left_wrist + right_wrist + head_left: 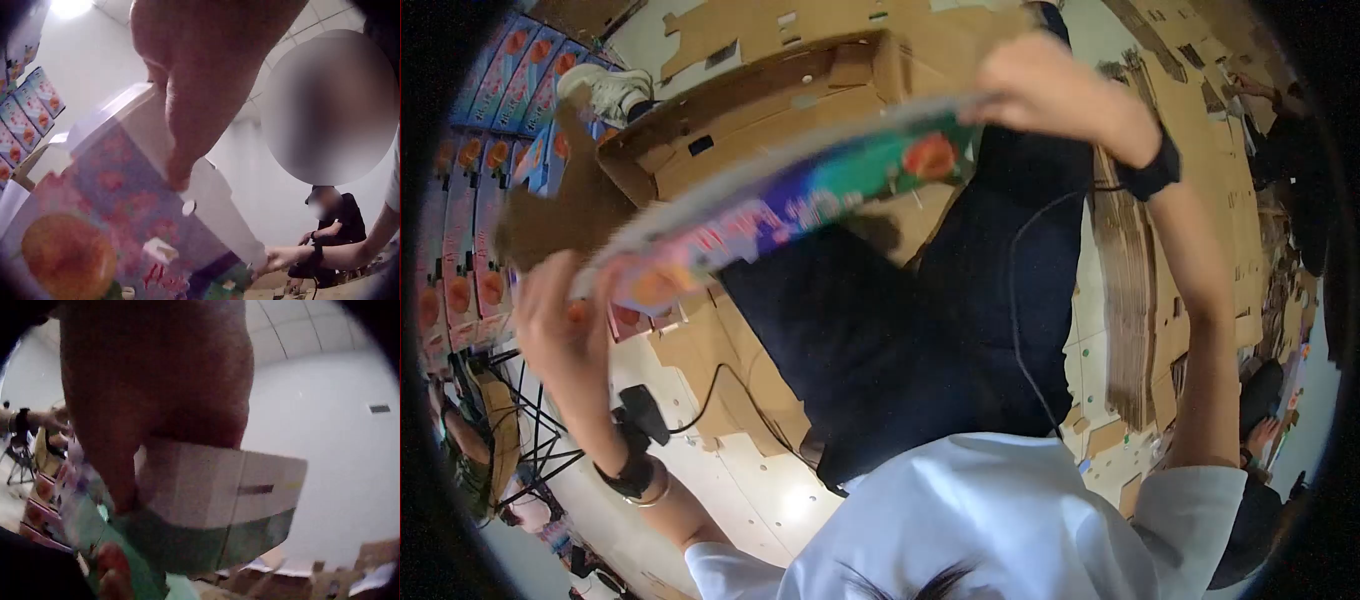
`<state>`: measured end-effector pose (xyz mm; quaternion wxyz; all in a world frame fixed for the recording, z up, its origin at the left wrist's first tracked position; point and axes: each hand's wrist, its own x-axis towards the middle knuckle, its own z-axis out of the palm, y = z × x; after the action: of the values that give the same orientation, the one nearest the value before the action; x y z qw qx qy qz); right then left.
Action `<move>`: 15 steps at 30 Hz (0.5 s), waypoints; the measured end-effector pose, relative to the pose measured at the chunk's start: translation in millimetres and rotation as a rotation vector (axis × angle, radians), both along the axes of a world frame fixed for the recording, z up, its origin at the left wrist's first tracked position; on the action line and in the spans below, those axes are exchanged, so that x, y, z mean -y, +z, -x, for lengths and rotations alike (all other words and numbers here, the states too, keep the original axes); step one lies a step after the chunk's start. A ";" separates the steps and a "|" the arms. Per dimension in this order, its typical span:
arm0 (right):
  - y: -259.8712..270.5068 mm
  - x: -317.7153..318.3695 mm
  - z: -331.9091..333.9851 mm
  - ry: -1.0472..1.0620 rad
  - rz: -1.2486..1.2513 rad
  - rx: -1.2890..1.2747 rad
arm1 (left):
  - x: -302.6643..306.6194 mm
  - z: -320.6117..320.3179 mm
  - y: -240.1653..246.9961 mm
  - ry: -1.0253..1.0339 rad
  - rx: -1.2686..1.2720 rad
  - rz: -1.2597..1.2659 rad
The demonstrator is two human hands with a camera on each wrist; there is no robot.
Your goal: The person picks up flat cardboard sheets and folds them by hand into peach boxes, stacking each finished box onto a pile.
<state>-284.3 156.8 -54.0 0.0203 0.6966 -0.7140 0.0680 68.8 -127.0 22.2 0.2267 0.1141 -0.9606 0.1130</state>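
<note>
A long, colourful printed carton (pixel 790 205), purple, pink and green with fruit pictures, spans between both hands over the person's lap. It is blurred in the head view. The left hand (pixel 560 320) grips its left end; in the left wrist view that thumb (pixel 179 172) presses on the carton's pale edge beside the printed face. At the opposite end the right hand (pixel 1050 90) holds the carton by its upper edge. A white and green end panel (pixel 212 500) stands out under that hand in the right wrist view, with the thumb on the green side.
Beyond the carton lies an open brown cardboard box (pixel 625 165). Similar printed cartons (pixel 460 220) are stacked at the left. Flattened cardboard (pixel 1128 320) is piled along the right. A black cable (pixel 1015 290) runs from the right wrist. Other people sit near both edges.
</note>
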 end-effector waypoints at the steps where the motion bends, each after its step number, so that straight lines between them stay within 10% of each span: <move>1: 14.3 -1.7 15.5 0.077 0.255 -0.065 | 5.6 -0.4 12.0 -0.004 -0.122 0.088; 7: 103.1 -23.4 -24.6 -0.062 0.453 -0.290 | -9.6 -13.8 39.5 -0.006 -0.135 0.043; 11: 88.8 -45.3 -47.4 -0.144 -0.149 0.122 | -19.4 -6.0 0.0 0.106 0.310 -0.389; 15: 69.1 -44.6 -35.3 -0.167 -0.365 0.273 | 11.7 20.3 -41.2 0.029 0.216 -0.503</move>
<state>-249.0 201.3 15.1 -0.1970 0.6115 -0.7658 0.0297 48.4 -138.7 -18.9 0.0858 0.1681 -0.9753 -0.1145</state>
